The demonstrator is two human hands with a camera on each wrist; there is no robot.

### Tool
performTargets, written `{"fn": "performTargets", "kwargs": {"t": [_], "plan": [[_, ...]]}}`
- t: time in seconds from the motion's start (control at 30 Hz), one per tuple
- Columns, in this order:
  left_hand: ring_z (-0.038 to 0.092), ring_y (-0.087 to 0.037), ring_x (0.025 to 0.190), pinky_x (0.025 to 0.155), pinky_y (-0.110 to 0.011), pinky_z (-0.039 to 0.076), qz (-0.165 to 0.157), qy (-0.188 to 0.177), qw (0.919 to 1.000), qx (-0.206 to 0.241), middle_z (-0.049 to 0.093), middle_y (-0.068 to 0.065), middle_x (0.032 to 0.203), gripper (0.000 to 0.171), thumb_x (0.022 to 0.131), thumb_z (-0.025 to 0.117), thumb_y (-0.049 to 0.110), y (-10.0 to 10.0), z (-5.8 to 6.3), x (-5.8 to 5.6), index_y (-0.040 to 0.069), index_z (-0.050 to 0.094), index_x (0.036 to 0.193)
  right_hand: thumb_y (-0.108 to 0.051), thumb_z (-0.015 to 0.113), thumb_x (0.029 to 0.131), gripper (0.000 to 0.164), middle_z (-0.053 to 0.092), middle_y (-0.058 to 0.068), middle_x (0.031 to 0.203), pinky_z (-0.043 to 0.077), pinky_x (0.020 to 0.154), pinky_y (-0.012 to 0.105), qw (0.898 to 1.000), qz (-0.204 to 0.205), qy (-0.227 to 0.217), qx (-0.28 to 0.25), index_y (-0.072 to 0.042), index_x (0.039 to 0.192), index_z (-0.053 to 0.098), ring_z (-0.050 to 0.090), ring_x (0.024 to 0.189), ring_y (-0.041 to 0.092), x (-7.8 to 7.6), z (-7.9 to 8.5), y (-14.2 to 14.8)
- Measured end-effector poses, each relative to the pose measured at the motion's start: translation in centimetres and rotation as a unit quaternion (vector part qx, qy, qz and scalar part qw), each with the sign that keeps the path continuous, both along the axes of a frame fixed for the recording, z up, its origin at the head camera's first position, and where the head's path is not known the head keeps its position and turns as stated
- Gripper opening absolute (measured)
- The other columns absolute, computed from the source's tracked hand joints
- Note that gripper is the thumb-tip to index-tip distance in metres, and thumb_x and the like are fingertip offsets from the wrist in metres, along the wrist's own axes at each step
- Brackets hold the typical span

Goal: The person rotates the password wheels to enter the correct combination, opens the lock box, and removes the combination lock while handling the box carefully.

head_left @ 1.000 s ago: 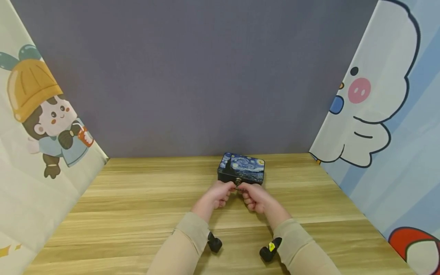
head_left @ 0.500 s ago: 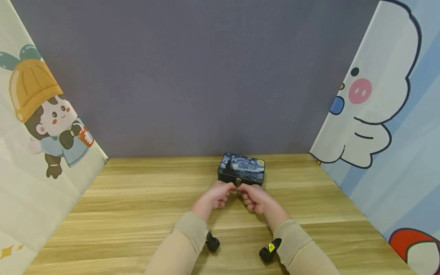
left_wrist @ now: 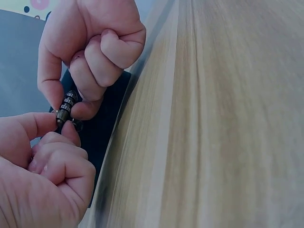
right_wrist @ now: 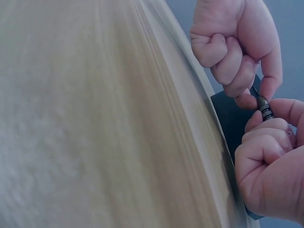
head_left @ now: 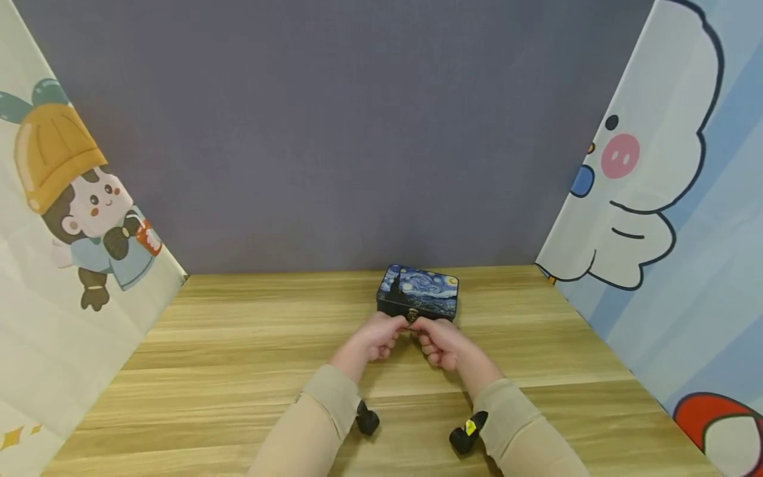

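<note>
A box (head_left: 424, 289) with a starry night painting on its lid sits closed at the back of the table, its dark front (left_wrist: 105, 124) towards me. At its brass clasp (head_left: 412, 314) is a small bronze combination padlock (left_wrist: 67, 106) with numbered dials. My left hand (head_left: 378, 336) pinches one end of the padlock between thumb and forefinger, other fingers curled in. From the other side my right hand (head_left: 442, 342) pinches it the same way, close to the dials (right_wrist: 266, 112). The fingertips partly cover the padlock, and its shackle is hard to make out.
The wood-grain table (head_left: 238, 358) spreads in front of and beside the box. A grey panel (head_left: 357, 132) rises right behind it. Printed cloths hang on the left (head_left: 36, 318) and right (head_left: 685, 318). A black wrist camera (head_left: 367, 420) is on the left sleeve, another (head_left: 465, 438) on the right.
The left forearm has shifted very slightly to the left. Both hands keep their pinch at the padlock, and the box stays in place.
</note>
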State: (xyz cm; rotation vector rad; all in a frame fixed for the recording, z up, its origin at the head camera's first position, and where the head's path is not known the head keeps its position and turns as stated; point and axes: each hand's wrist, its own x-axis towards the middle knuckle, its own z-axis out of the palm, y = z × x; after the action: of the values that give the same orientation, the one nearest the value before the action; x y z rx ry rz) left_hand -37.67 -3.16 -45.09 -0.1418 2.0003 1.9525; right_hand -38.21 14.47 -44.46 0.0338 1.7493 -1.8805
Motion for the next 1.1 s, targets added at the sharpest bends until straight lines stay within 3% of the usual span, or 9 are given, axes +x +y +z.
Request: {"fn": "performTargets", "kwargs": {"t": [0.43,1.1], "plan": [[0.024,-0.007,0.044,0.040,-0.023,0.021,-0.004,-0.007,1.0000,-0.002,0.032,0.007,0.054,0.018,0.086,0.062,0.021,0.22,0.29,0.14,0.009,0.053,0.075,-0.021,0.061,0.090,0.019,0.030,-0.008,0.055,0.018,0.037,0.020,1.000,0.002,-0.008,-0.003,-0.008,0.078,0.054,0.022,0.041,0.004,-0.18,-0.09,0.15],[0.024,-0.008,0.043,0.040,-0.024,0.022,0.001,-0.010,0.9999,-0.005,0.033,0.006,0.053,0.019,0.085,0.063,0.024,0.06,0.35,-0.11,0.006,0.059,0.081,-0.024,0.062,0.091,0.020,0.030,-0.008,0.055,0.017,0.037,0.020,1.000,0.003,-0.009,-0.004,-0.009,0.080,0.056,0.023,0.039,0.003,-0.17,0.01,0.09]]}}
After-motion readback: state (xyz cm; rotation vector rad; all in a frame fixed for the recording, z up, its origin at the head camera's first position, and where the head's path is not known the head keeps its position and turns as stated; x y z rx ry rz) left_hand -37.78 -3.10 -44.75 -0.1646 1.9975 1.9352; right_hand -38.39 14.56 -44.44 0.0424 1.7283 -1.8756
